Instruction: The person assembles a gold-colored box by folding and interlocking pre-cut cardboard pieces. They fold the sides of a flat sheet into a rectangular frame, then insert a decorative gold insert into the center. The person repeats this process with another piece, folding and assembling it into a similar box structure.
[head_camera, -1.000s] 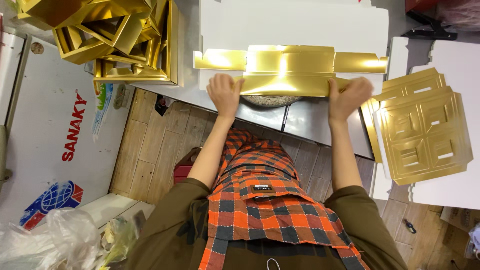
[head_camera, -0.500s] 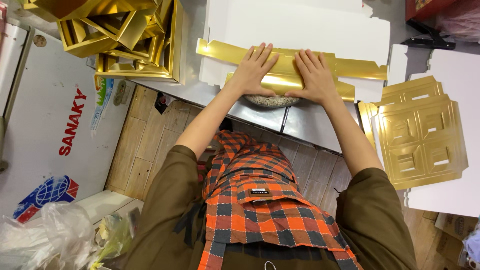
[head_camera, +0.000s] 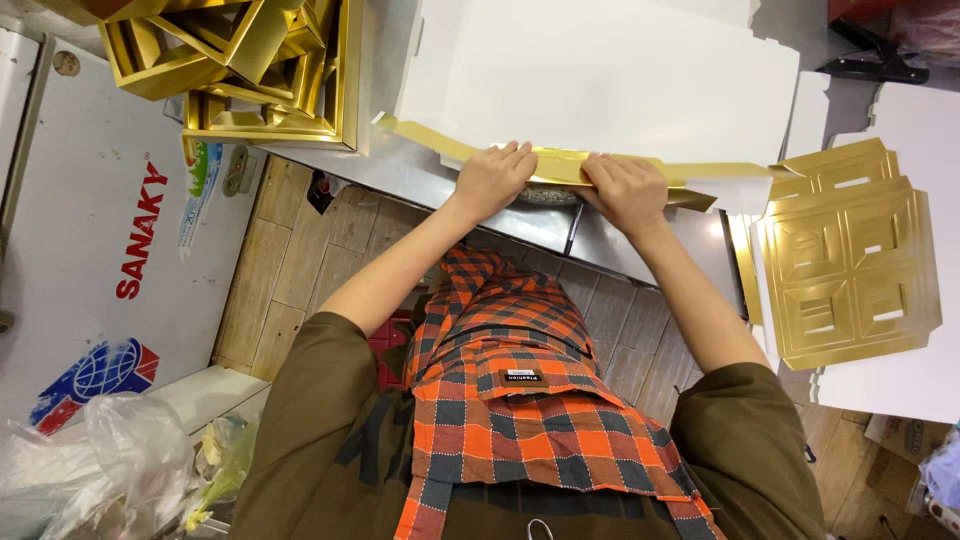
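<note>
Your left hand (head_camera: 492, 180) and right hand (head_camera: 626, 190) press flat, grip released, on the half-folded long gold cardboard strip (head_camera: 560, 165), while a stack of flat gold die-cut sheets (head_camera: 850, 265) waits unfolded on the desk (head_camera: 420, 175)

The stack of gold frames (head_camera: 245, 65) in the upper left runs off the top edge. The white sheet (head_camera: 600, 75) at top centre is cut off above too. Both palms press down, so the left hand (head_camera: 492, 180) and right hand (head_camera: 628, 190) hide part of the gold card strip (head_camera: 560, 165). The black tool (head_camera: 868, 62) in the upper right is too small to identify.
</note>
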